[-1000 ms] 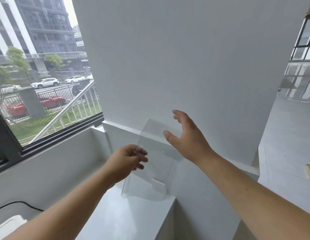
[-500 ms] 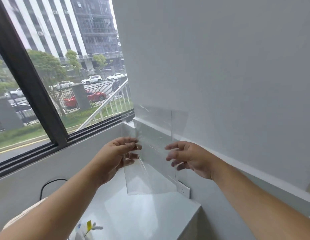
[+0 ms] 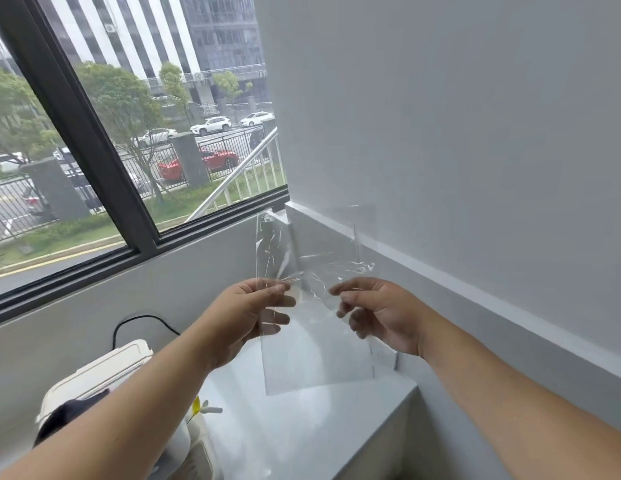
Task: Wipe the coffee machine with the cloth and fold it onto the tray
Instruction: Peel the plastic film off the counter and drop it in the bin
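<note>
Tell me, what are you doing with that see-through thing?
A person is holding up a clear, crinkly plastic sheet in front of a grey wall, near a window. The left hand pinches its left edge and the right hand pinches its right edge, as if pulling it apart or opening it. Below, on a white counter, sits a cream-white machine with a black cord. No cloth or tray shows yet.

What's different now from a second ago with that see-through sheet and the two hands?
The right hand, raised open against the wall a second ago, has come down and now pinches the clear plastic sheet at its right edge. The view has also swung left, showing more window. The left hand keeps pinching the sheet's left edge, held up above the white counter.
</note>
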Tool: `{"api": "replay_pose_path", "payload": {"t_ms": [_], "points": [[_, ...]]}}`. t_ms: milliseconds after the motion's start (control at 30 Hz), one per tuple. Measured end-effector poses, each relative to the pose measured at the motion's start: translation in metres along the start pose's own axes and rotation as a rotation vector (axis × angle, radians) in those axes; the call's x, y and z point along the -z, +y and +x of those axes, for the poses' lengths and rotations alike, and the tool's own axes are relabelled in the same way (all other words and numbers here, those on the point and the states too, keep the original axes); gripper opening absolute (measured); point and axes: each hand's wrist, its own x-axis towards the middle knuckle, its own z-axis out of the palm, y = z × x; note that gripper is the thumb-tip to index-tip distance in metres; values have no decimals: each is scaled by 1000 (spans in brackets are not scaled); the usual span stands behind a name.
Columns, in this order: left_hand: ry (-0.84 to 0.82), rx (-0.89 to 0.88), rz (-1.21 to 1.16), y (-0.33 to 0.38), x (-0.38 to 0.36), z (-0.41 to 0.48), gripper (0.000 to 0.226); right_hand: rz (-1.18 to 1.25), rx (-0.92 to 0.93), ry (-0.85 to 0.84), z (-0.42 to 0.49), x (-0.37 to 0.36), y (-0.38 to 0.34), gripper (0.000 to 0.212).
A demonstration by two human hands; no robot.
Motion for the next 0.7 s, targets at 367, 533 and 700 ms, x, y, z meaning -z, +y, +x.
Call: {"api": "replay_pose_path", "payload": {"t_ms": [367,533,700], "points": [[-141,1,130,-10,-20,33,22,-90,-22,285,-41,28,-2,38],[-249,-25,102,-5,-37,39,26,-112,0,362,-72,21,-15,45],[-392,-36,13,4,-45,39,30,-74,62,469,-102,7,-25,27]]}}
